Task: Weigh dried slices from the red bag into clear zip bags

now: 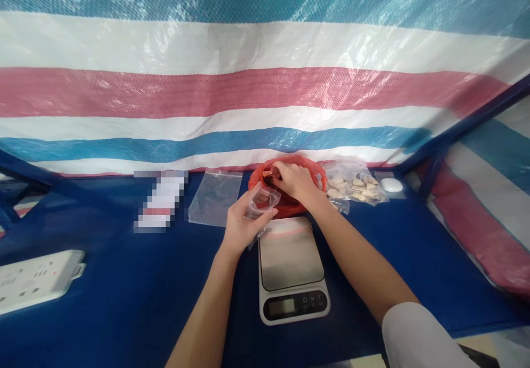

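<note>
A plain white sleeve (418, 337) reaches the right elbow; the left hand (244, 227) and right hand (295, 181) are bare.

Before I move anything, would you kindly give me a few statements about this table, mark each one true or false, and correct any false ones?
1. The right hand is at the mouth of a red plastic bag, with its fingers reaching in. True.
2. The left hand holds a small clear plastic bag. True.
3. The white power strip lies to the right of the digital kitchen scale. False: it lies to the scale's left.
4. The clear bag of pale pieces lies to the left of the red plastic bag. False: it lies to its right.
5. The scale's display is on its edge nearest the person. True.
</note>
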### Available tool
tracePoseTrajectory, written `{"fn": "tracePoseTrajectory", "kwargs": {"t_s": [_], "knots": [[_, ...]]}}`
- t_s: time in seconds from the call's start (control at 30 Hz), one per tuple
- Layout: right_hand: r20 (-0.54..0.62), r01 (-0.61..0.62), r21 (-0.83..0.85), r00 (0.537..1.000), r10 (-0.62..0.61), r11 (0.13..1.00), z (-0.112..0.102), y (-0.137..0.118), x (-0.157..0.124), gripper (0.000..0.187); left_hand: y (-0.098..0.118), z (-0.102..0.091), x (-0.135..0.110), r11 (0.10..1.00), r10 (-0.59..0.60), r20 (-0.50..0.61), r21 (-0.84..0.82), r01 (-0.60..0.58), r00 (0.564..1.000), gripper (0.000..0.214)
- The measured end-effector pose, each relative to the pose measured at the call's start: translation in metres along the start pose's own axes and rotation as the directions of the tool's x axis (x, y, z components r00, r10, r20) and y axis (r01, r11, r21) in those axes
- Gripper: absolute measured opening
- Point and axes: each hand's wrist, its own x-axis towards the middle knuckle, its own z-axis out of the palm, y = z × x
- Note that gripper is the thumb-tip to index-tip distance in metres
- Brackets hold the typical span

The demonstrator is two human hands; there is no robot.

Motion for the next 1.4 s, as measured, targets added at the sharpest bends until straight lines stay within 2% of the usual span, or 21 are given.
{"fn": "tracePoseTrajectory", "kwargs": {"t_s": [0.13,0.37,0.53,0.73,0.83,1.0,1.27,1.4], "knots": [[-0.007,0.024,-0.005,1.000,-0.024,1.000,-0.001,0.001,-0.002,0.038,0.000,0.001,0.000,1.000,-0.012,-0.002,0.008,0.012,1.000,0.054],[0.060,0.061,-0.019,0.996,-0.060,0.998,0.003,-0.002,0.000,0.034,0.001,0.001,0.001,1.000,-0.009,0.000,0.026,0.009,1.000,0.055],[-0.003,0.030,0.026,1.000,-0.030,0.999,0.004,-0.002,-0.003,0.036,0.003,0.000,0.001,0.999,-0.017,-0.006,0.030,0.017,1.000,0.055],[-0.064,0.057,0.183,0.997,-0.046,0.981,-0.009,0.002,-0.022,0.030,0.006,-0.001,0.001,0.996,-0.076,-0.003,0.037,0.076,0.997,0.055],[-0.104,0.118,0.353,0.991,-0.086,0.928,-0.018,0.006,-0.036,0.025,0.006,-0.001,0.001,0.996,-0.089,-0.002,0.018,0.089,0.996,0.057],[-0.184,0.229,0.604,0.972,-0.146,0.763,-0.033,0.015,-0.051,0.023,0.005,0.000,0.001,0.995,-0.097,0.000,0.015,0.097,0.995,0.058],[-0.213,0.269,0.779,0.963,-0.165,0.566,-0.056,0.018,-0.056,0.026,0.005,0.005,0.001,0.993,-0.122,0.035,0.008,0.121,0.992,0.061],[-0.191,0.281,0.796,0.957,-0.217,0.537,-0.061,0.015,-0.059,0.025,0.008,0.006,0.001,0.990,-0.140,0.053,0.007,0.140,0.989,0.060]]}}
